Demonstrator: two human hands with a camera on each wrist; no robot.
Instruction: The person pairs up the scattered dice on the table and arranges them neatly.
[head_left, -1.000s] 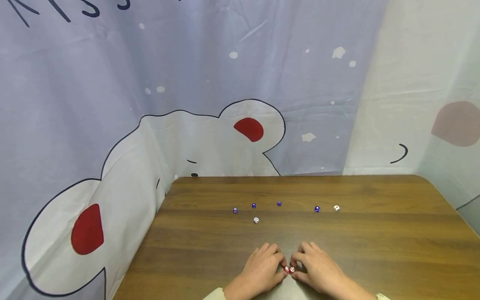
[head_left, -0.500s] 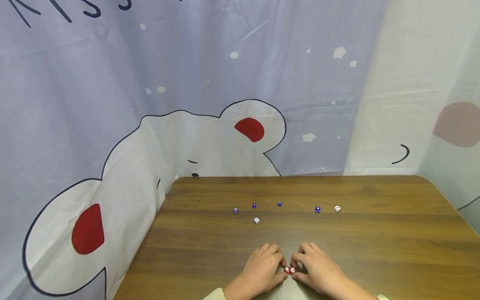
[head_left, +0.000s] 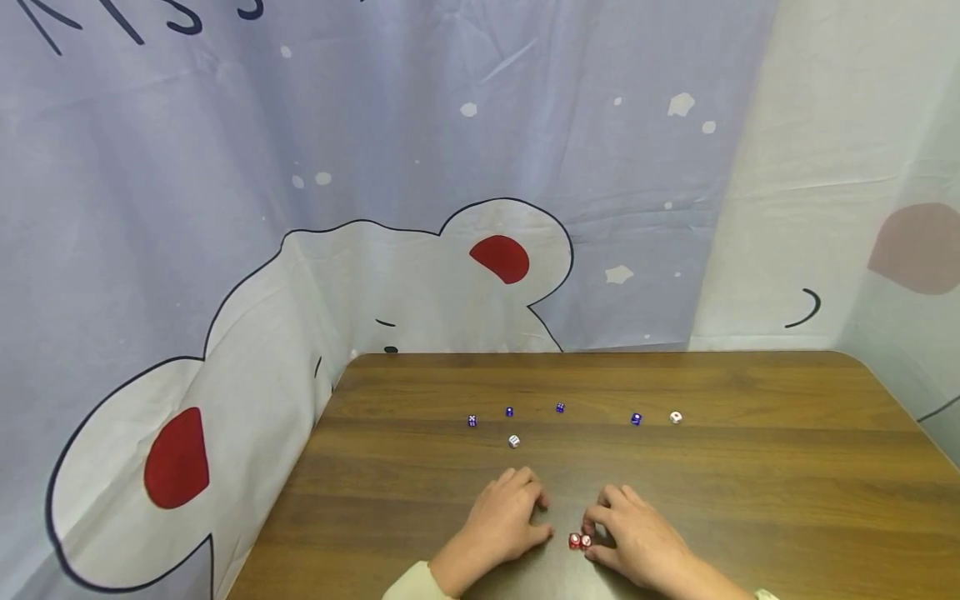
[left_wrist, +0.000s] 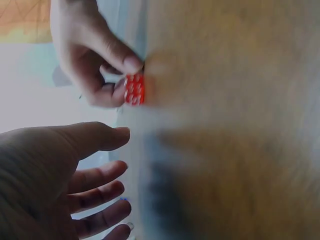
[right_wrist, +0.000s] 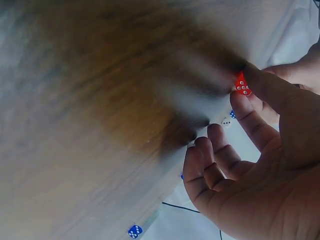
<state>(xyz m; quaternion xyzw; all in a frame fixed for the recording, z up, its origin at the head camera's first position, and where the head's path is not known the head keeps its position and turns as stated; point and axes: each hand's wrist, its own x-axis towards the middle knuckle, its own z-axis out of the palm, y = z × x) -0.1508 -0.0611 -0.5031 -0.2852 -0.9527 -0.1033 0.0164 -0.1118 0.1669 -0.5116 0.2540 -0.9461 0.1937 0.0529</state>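
Two red dice sit side by side on the wooden table near its front: a left red die (head_left: 574, 541) and a right red die (head_left: 586, 542). My right hand (head_left: 637, 537) pinches the right die between thumb and index finger. In the right wrist view a red die (right_wrist: 242, 85) shows between those fingertips. My left hand (head_left: 504, 518) lies a short way left of the pair, touching neither die. Its thumb and fingers are spread apart with nothing between them, as the left wrist view shows of the left hand (left_wrist: 60, 165).
Farther back on the table (head_left: 360, 500) lie several blue dice, among them a left blue die (head_left: 472, 421) and a right blue die (head_left: 636, 419). Two white dice are there too, one nearer (head_left: 513, 442) and one at right (head_left: 676, 417). A printed curtain (head_left: 420, 283) hangs behind.
My left hand has let go of the left red die and moved away to the left, its fingers opening. The right hand and both red dice have stayed in place.
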